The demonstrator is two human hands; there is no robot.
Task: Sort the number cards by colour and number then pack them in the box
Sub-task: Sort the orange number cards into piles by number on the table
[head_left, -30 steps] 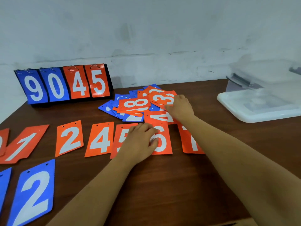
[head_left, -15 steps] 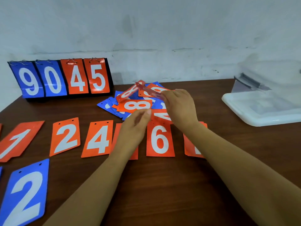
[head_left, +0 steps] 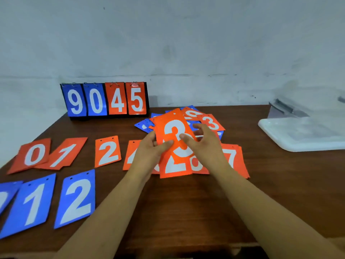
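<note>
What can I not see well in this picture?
Head view only.
Orange row, middle: covered by the left hand, right hand and held cards.
Mixed pile: numbers hidden under other cards.
Leftmost blue card: cut by left edge.
Box: blurred, cut by right edge.

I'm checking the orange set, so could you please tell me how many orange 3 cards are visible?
2: one orange 3 held by left hand and right hand; a second 3 atop the mixed pile. Others may hide there.
</note>
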